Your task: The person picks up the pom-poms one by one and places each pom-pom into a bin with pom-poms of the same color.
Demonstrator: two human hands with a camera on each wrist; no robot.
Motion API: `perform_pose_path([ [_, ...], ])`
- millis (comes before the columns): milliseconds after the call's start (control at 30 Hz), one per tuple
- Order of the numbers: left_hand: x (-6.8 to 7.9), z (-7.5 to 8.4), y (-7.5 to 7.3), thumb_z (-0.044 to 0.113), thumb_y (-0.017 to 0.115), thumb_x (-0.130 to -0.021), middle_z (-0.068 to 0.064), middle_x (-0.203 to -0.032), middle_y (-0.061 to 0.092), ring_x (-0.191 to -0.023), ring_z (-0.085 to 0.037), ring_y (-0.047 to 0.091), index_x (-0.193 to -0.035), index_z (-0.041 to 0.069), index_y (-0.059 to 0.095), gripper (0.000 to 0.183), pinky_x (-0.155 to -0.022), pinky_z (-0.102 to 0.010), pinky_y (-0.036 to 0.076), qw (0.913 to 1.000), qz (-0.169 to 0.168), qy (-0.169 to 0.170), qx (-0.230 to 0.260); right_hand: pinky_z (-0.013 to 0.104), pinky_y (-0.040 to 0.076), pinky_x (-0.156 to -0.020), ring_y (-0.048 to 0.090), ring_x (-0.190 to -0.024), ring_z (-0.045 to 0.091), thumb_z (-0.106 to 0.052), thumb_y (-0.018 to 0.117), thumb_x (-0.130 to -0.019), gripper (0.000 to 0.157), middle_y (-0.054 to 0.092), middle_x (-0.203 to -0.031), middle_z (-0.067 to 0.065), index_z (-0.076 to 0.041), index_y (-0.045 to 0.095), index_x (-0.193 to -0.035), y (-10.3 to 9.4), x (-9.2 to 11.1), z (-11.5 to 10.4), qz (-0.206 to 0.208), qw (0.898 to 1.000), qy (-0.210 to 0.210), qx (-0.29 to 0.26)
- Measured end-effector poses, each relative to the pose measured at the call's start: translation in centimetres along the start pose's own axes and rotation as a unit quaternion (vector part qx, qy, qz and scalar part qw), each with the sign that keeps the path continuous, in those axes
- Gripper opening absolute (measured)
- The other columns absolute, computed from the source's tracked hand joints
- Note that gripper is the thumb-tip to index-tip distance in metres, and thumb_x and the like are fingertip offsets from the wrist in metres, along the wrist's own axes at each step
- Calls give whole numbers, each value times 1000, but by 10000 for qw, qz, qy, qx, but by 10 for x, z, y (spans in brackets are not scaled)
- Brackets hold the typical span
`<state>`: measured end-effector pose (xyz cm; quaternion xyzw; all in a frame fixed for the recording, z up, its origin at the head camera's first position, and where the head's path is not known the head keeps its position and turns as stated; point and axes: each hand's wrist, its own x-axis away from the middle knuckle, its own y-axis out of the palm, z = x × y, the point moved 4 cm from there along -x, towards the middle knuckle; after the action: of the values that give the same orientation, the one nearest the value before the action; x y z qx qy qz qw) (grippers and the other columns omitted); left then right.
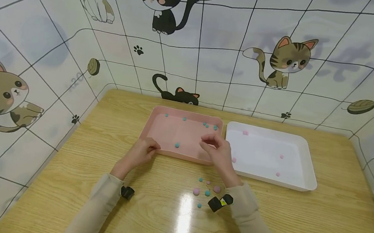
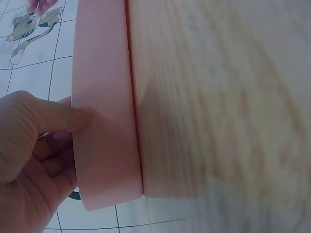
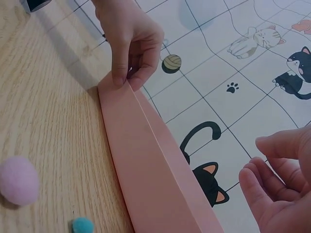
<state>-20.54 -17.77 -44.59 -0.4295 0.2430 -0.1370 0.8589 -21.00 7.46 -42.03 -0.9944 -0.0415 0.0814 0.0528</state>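
My left hand (image 1: 139, 153) pinches the near-left rim of a pink tray (image 1: 165, 131); in the left wrist view the thumb (image 2: 73, 118) lies on the tray's outer wall with the fingers behind it. Over the tray's right part hovers my right hand (image 1: 220, 154), fingers loosely bent. Its thumb and fingertips stand apart with nothing between them in the right wrist view. Several small teal pompoms lie in the tray, among them a teal pompom (image 1: 177, 145) near the front wall and a teal pompom (image 1: 166, 115) at the back left.
Right of the pink tray stands a white tray (image 1: 260, 150) holding several pink pompoms, one of them a pink pompom (image 1: 281, 157). Pink and teal pompoms, including a larger pink pompom (image 1: 196, 191), lie loose on the wooden table (image 1: 144, 221). A cat-patterned wall (image 1: 222, 66) surrounds the table.
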Motion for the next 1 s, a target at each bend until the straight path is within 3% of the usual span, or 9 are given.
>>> perform_pose_path([
  [567,1,-1,1,-12,65,-80,-10,-83,65,-80,-23,63,-84,-1,70,13,-71,-32,54,10000,-29,-66,39,17,51,-77,59,-91,18,3,65,-84,16,61,-99,22,10,61,-98,-11,33,5,-415,9990,-33,151],
  [800,2,-2,1,-12,65,-79,-9,-83,65,-80,-23,63,-84,0,70,13,-70,-32,54,10000,-40,-30,24,18,51,-78,60,-91,17,2,66,-84,13,63,-98,18,6,63,-96,-17,51,16,-536,9974,216,430],
  [1000,2,-1,0,-13,65,-79,-9,-82,66,-80,-23,63,-83,0,70,14,-70,-32,54,10000,-22,-8,38,20,52,-78,61,-91,19,7,66,-82,13,62,-98,23,9,62,-95,-18,66,23,-678,9969,214,333],
])
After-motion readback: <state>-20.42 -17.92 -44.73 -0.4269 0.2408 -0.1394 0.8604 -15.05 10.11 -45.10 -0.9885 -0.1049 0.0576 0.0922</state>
